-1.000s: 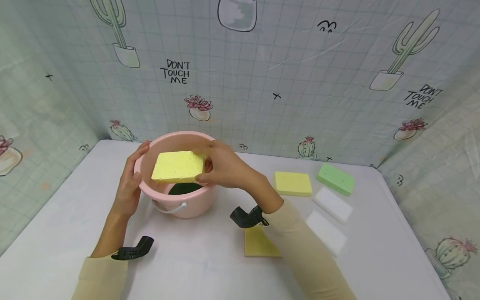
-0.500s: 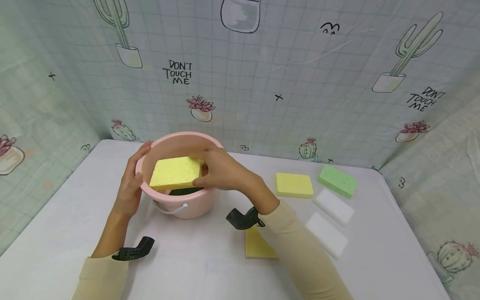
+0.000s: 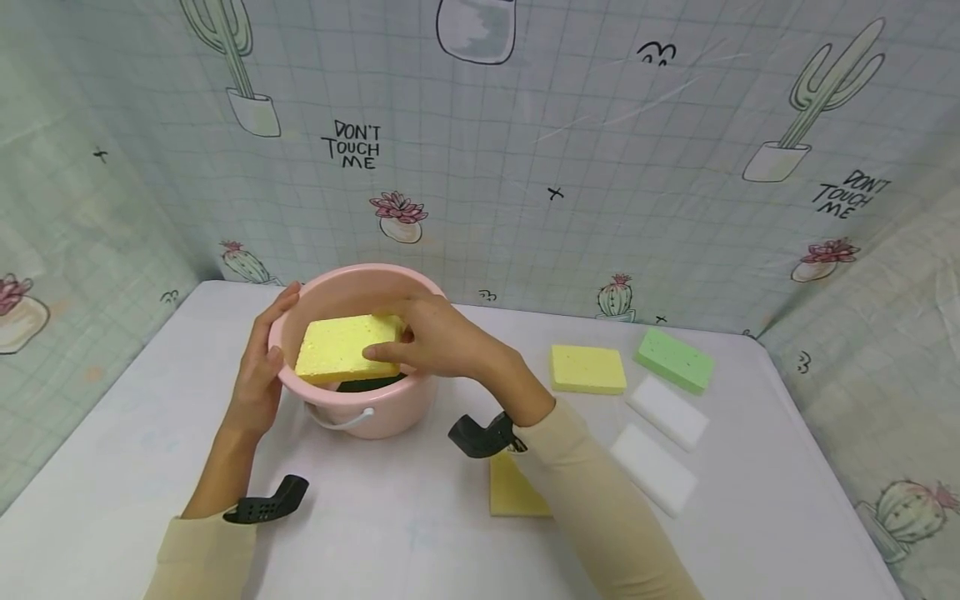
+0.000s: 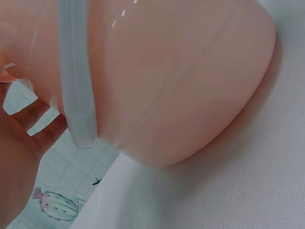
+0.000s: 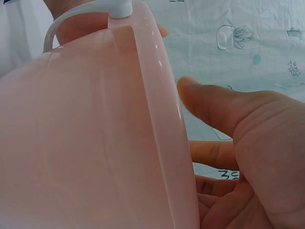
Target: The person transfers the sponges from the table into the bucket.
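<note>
A pink bucket (image 3: 375, 410) stands on the white table at left of centre, its pale handle (image 3: 341, 421) hanging at the front. My left hand (image 3: 258, 375) holds the bucket's left side, thumb at the rim. Within the bucket's mouth a bright yellow sponge (image 3: 341, 346) lies tilted, pinched at its right end by my right hand (image 3: 438, 337). That thumb lies across the sponge's face, and the other fingers are partly hidden behind it. Something dark green (image 3: 367, 385) shows below the sponge inside the bucket. In the right wrist view the bucket wall (image 5: 95, 133) hides the sponge.
Right of the bucket lie another yellow sponge (image 3: 587, 369), a green sponge (image 3: 675, 360) and two white blocks (image 3: 667, 411). A darker yellow piece (image 3: 513, 492) is partly covered by my right forearm. A cactus-print cloth (image 3: 480, 167) hangs behind the table.
My right hand has lowered the yellow sponge a little and shifted it left in the bucket's mouth. Its thumb has slid further onto the sponge. The left hand stays on the bucket.
</note>
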Demonstrator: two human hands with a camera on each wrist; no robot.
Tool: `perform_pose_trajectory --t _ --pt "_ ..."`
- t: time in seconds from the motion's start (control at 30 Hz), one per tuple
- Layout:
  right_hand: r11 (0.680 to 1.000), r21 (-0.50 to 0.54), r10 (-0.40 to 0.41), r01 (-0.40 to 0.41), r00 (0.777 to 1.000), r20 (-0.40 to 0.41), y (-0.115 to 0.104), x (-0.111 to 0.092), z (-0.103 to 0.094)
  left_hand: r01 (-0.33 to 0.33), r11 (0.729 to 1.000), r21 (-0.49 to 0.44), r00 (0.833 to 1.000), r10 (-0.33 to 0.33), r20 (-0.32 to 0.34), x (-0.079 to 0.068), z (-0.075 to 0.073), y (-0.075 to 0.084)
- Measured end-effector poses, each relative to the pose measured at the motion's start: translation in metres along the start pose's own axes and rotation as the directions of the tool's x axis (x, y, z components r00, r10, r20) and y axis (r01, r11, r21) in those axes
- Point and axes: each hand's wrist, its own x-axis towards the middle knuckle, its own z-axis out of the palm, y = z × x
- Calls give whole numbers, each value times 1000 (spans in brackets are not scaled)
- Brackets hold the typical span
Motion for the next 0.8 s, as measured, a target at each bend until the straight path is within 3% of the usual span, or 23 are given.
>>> perform_pose_trajectory --t 0.33,0.57,0.8 --pt "998 -46 32 -31 999 27 -1 3 0 -2 1000 -2 1000 2 3 1 0 1" --pt "988 -115 108 -99 991 73 -5 3 0 7 1000 -28 1000 -7 -2 1 0 1" --pt "992 -122 52 -43 996 69 -5 -1 -3 4 1000 -18 1000 -4 -2 1 1 3"
